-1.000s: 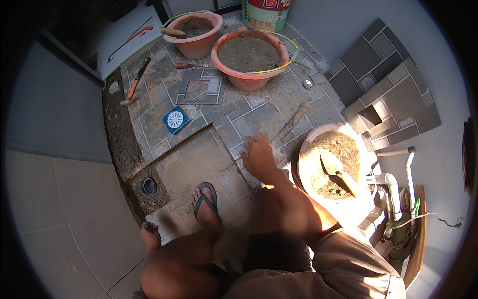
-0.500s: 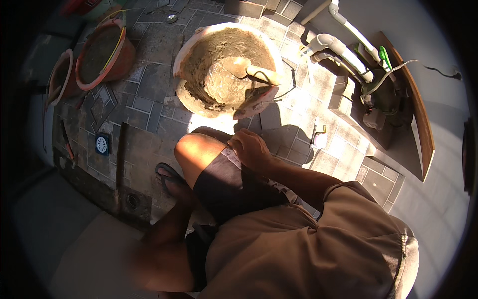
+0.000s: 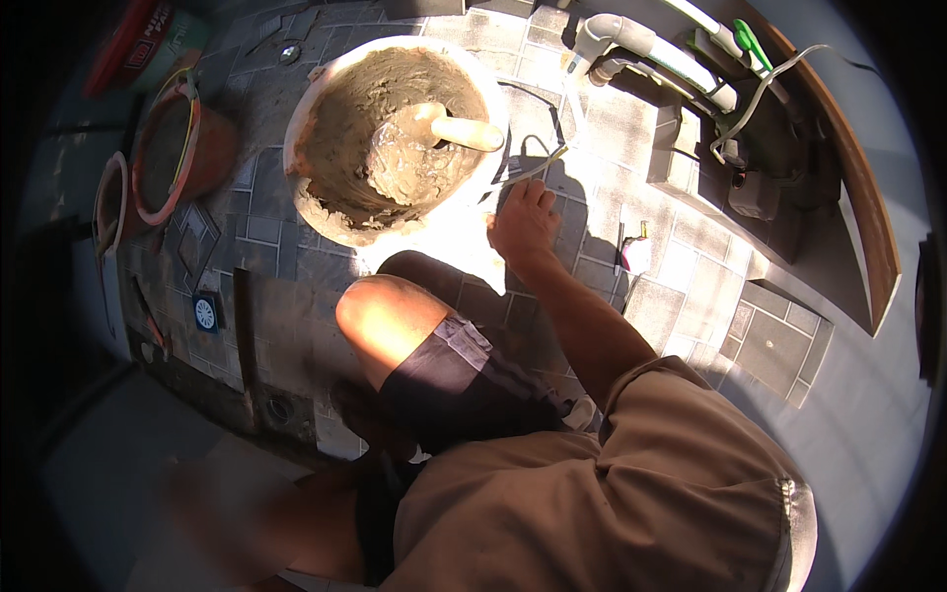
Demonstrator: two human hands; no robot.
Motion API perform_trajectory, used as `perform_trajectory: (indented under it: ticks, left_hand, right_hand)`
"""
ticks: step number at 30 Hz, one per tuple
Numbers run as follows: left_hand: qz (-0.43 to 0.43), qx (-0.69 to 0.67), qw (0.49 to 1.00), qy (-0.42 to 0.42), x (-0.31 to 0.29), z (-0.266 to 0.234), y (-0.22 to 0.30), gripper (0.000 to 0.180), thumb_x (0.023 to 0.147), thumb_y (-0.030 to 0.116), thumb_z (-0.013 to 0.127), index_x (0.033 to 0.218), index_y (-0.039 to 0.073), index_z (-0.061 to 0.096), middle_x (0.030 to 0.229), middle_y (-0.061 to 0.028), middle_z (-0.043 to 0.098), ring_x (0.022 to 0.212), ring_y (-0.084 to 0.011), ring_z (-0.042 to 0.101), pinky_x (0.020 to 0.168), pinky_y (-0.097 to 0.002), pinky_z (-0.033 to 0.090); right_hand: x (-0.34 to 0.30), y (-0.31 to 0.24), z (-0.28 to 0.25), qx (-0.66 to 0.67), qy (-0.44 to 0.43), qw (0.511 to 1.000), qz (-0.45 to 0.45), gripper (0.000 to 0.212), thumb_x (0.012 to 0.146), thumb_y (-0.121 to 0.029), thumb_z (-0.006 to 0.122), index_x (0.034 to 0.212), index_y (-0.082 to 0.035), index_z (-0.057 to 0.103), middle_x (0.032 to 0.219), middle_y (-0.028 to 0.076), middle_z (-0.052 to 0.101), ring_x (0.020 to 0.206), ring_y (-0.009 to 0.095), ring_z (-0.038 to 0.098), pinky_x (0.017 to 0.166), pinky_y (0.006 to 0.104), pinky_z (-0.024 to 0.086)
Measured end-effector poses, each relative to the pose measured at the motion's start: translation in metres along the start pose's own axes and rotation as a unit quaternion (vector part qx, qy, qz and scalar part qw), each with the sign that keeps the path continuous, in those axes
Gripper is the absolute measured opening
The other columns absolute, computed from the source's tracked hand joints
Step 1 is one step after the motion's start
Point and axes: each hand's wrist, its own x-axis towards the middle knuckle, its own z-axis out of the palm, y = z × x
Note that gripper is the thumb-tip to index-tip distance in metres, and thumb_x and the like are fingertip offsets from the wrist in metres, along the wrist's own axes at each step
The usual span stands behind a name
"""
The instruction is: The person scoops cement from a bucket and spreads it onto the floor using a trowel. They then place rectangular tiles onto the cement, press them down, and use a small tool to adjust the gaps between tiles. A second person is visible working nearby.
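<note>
My right hand reaches out over the floor past my bent knee, palm down. Its fingers are somewhat bent and apart, close to the thin bail handle of a large mortar-smeared bucket; whether they touch the handle I cannot tell. Wet grey-brown mortar coats the inside of the bucket. A trowel lies in it, its light wooden handle pointing right and its blade partly buried. My left hand does not show; a blurred limb, likely my leg, fills the lower left.
Two reddish buckets stand at the left, near a red-and-green pail. Grey pipes and a wooden board edge border the right. A small pink-and-white item and a blue-framed drain cover lie on the tiles.
My right hand has left my knee and stretched forward and right toward the bucket's handle. The whole view has shifted, so the bucket appears further left.
</note>
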Motion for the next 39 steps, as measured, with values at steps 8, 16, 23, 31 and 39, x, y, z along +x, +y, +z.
perform_trajectory:
  ticks: [8,16,23,31,39]
  left_hand:
    - [0.176,-0.064,0.968,-0.166,0.119,0.116,0.023,0.028,0.106,0.021,0.067,0.120,-0.004,0.069,0.101,-0.0062,0.068,0.093,-0.0155,0.064,0.086,-0.0331,0.053]
    - [0.280,0.062,0.908,-0.304,0.191,0.213,-0.004,0.029,0.100,0.021,0.071,0.104,-0.008,0.071,0.088,-0.0129,0.072,0.079,-0.0179,0.068,0.075,-0.0342,0.054]
    - [0.115,0.008,0.795,-0.595,0.169,0.288,0.025,0.032,0.098,0.024,0.072,0.094,-0.007,0.074,0.083,-0.0148,0.074,0.080,-0.0188,0.073,0.072,-0.0357,0.057]
    - [0.260,-0.234,0.683,-0.641,0.140,0.283,0.051,0.036,0.104,0.022,0.067,0.130,-0.002,0.070,0.115,-0.0169,0.077,0.108,-0.0249,0.074,0.091,-0.0389,0.059]
    - [-0.046,-0.587,0.544,-0.599,0.126,0.190,0.002,0.078,0.101,0.031,0.075,0.162,0.001,0.035,0.147,-0.0195,0.061,0.131,-0.0360,0.064,0.101,-0.0524,0.059]
  right_hand:
    - [-0.005,0.024,-0.028,0.070,0.040,0.995,0.063,0.087,0.072,-0.034,0.093,0.134,0.006,0.047,0.136,0.028,0.049,0.126,0.049,0.053,0.102,0.0569,0.050]
    - [-0.110,0.104,-0.078,0.120,0.007,0.979,0.168,0.085,0.069,-0.024,0.097,0.129,0.003,0.044,0.118,0.027,0.068,0.114,0.042,0.068,0.099,0.0474,0.055]
    - [-0.265,0.174,-0.070,0.190,0.126,0.946,0.230,0.095,0.070,-0.016,0.097,0.142,0.006,0.039,0.128,0.027,0.064,0.123,0.039,0.064,0.106,0.0455,0.050]
    - [-0.228,-0.024,-0.247,0.192,0.192,0.960,-0.065,0.098,0.068,-0.007,0.096,0.152,0.004,0.044,0.141,0.017,0.061,0.132,0.027,0.057,0.117,0.0425,0.043]
    - [-0.228,-0.221,-0.106,0.193,-0.137,0.961,-0.144,0.092,0.059,-0.004,0.099,0.140,0.001,0.054,0.112,0.009,0.070,0.109,0.023,0.068,0.099,0.0371,0.055]
